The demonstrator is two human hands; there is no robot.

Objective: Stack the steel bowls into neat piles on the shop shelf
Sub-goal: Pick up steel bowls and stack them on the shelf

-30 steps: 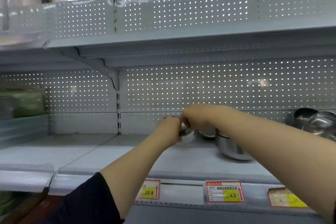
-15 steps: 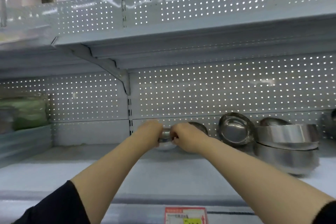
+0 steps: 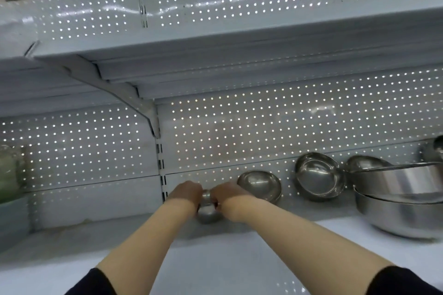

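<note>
- Both hands, left hand (image 3: 185, 193) and right hand (image 3: 226, 195), have moved to the back of the shelf (image 3: 215, 266).
- Their fingers stay curled tight on a small bowl (image 3: 208, 213), now low on the shelf.
- I think a pile starts here.
- More bowls (image 3: 260, 184) lean on the back wall.

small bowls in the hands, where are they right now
In the head view, the small steel bowls sit mid-shelf near the back panel, held between the left hand and right hand, just left of a tilted bowl.

Perforated back panel (image 3: 263, 132), upper shelf bracket (image 3: 134, 100), blurred green goods (image 3: 8, 172) at far left
</note>
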